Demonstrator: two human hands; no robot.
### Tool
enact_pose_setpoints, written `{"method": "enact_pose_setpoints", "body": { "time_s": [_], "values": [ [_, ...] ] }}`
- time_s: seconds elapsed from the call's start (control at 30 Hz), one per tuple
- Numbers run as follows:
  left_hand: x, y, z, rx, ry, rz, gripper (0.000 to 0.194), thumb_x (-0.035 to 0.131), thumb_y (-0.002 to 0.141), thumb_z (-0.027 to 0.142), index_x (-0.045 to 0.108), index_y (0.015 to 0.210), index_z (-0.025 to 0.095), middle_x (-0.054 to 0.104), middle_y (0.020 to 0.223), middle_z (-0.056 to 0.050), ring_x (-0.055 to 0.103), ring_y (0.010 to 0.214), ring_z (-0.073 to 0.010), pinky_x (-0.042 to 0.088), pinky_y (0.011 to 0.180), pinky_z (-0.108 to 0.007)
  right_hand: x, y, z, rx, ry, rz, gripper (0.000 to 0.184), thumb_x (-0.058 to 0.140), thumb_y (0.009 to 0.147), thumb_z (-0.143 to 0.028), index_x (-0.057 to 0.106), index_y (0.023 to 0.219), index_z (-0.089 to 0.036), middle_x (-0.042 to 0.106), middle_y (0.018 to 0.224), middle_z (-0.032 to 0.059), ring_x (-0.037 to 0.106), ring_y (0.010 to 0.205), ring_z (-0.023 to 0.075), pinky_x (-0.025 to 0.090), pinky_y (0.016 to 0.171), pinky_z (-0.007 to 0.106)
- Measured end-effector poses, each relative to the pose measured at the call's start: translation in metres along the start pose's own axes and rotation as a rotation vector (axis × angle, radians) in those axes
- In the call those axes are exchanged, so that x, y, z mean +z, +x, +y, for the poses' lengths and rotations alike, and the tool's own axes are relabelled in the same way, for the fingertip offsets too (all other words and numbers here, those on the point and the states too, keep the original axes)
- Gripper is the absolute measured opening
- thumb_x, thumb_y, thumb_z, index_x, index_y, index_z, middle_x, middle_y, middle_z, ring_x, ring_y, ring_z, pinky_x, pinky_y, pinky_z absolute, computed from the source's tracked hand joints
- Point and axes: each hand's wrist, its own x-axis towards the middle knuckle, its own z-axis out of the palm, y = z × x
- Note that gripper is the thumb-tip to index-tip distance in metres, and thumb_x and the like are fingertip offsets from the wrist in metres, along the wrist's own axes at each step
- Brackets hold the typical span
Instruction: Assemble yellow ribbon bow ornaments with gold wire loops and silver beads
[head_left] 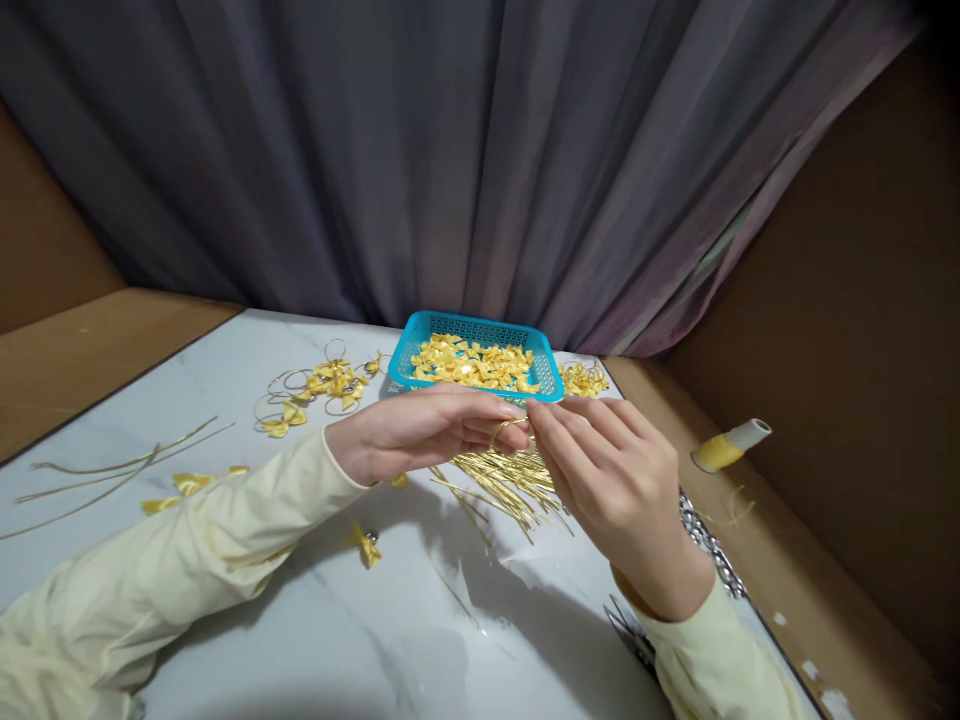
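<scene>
Over the middle of the table, my left hand point(424, 430) and my right hand point(615, 480) meet at the fingertips. Between them is a thin gold wire point(501, 425), bent into a curve, with the fingers of both hands closed on it. Its ends are hidden by the fingers. Just below lies a bundle of straight gold wires point(517, 485). A yellow ribbon bow with a small silver bell point(367, 547) rests on the tabletop below my left hand. Beyond my hands stands a blue basket point(551, 385) holding many yellow bows.
Wire rings with bows point(330, 385) lie at the left back, loose gold wires point(120, 465) at far left. Scissors point(630, 635) sit by my right forearm, near a heap of silver bells point(712, 550). A spool with yellow thread point(727, 447) stands right. A curtain point(420, 180) hangs behind.
</scene>
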Motion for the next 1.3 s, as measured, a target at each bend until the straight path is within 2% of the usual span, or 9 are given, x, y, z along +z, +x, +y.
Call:
{"method": "enact_pose_setpoints", "body": {
  "time_s": [0.2, 0.4, 0.53, 0.7, 0.83, 1.07, 1.2, 1.3],
  "values": [
    [0.001, 0.0, 0.0, -0.014, 0.032, 0.02, 0.018, 0.056, 0.081, 0.023, 0.07, 0.07, 0.017, 0.067, 0.068, 0.002, 0.056, 0.071, -0.0104, 0.039, 0.079, -0.024, 0.001, 0.0, 0.0, 0.002, -0.004, -0.036, 0.018, 0.054, 0.082, -0.01, 0.063, 0.096, -0.003, 0.069, 0.082, 0.0091, 0.06, 0.079, 0.0202, 0.042, 0.068, 0.032],
    [0.0, -0.002, 0.003, 0.045, 0.229, -0.035, 0.025, 0.056, 0.081, 0.033, 0.071, 0.07, 0.015, 0.068, 0.071, -0.003, 0.057, 0.073, -0.0133, 0.041, 0.079, -0.026, 0.001, 0.0, 0.0, -0.014, 0.031, -0.078, 0.017, 0.049, 0.085, -0.012, 0.064, 0.093, -0.007, 0.069, 0.083, 0.0078, 0.059, 0.08, 0.0178, 0.041, 0.067, 0.031],
    [-0.001, -0.003, 0.005, 0.057, 0.296, -0.048, 0.024, 0.059, 0.079, 0.033, 0.071, 0.068, 0.015, 0.067, 0.071, -0.003, 0.057, 0.071, -0.0133, 0.042, 0.076, -0.026, -0.001, 0.0, 0.0, -0.011, 0.065, -0.109, 0.017, 0.048, 0.086, -0.012, 0.064, 0.091, -0.008, 0.068, 0.08, 0.0071, 0.06, 0.079, 0.017, 0.041, 0.067, 0.03],
    [-0.003, -0.005, 0.006, 0.031, 0.291, -0.065, 0.018, 0.06, 0.079, 0.027, 0.069, 0.068, 0.016, 0.067, 0.068, -0.001, 0.057, 0.071, -0.0125, 0.042, 0.075, -0.025, -0.002, 0.0, 0.0, 0.038, 0.188, -0.116, 0.016, 0.049, 0.086, -0.011, 0.064, 0.09, -0.01, 0.069, 0.079, 0.0048, 0.059, 0.074, 0.0146, 0.041, 0.066, 0.028],
    [-0.002, -0.009, 0.009, 0.066, 0.394, -0.078, 0.016, 0.057, 0.08, 0.023, 0.07, 0.073, 0.017, 0.069, 0.067, -0.001, 0.059, 0.079, -0.014, 0.042, 0.078, -0.025, -0.004, 0.0, 0.0, 0.128, 0.362, -0.124, 0.016, 0.05, 0.086, -0.016, 0.066, 0.085, -0.015, 0.068, 0.075, 0.0036, 0.059, 0.07, 0.0137, 0.043, 0.065, 0.027],
    [0.006, -0.02, 0.018, 0.03, 0.608, -0.113, 0.014, 0.058, 0.08, 0.026, 0.069, 0.073, 0.02, 0.07, 0.068, 0.001, 0.061, 0.074, -0.0133, 0.042, 0.071, -0.023, -0.018, 0.004, 0.003, 0.327, 0.776, -0.316, 0.011, 0.057, 0.082, -0.018, 0.067, 0.086, -0.017, 0.068, 0.076, 0.0035, 0.06, 0.069, 0.0134, 0.047, 0.062, 0.025],
    [0.008, -0.022, 0.019, 0.006, 0.736, -0.148, 0.015, 0.058, 0.08, 0.031, 0.068, 0.075, 0.02, 0.07, 0.068, 0.001, 0.059, 0.068, -0.0121, 0.039, 0.06, -0.021, -0.023, 0.005, 0.006, 0.367, 0.891, -0.454, 0.011, 0.057, 0.082, -0.019, 0.067, 0.084, -0.018, 0.067, 0.076, 0.0009, 0.06, 0.069, 0.0105, 0.046, 0.065, 0.022],
    [0.009, -0.022, 0.019, 0.028, 0.784, -0.194, 0.015, 0.057, 0.08, 0.029, 0.068, 0.077, 0.019, 0.07, 0.07, 0.0, 0.059, 0.069, -0.012, 0.04, 0.06, -0.02, -0.025, 0.006, 0.008, 0.398, 0.945, -0.567, 0.012, 0.056, 0.083, -0.021, 0.067, 0.084, -0.02, 0.067, 0.076, -0.0003, 0.06, 0.068, 0.0098, 0.045, 0.065, 0.022]
  ]
}}
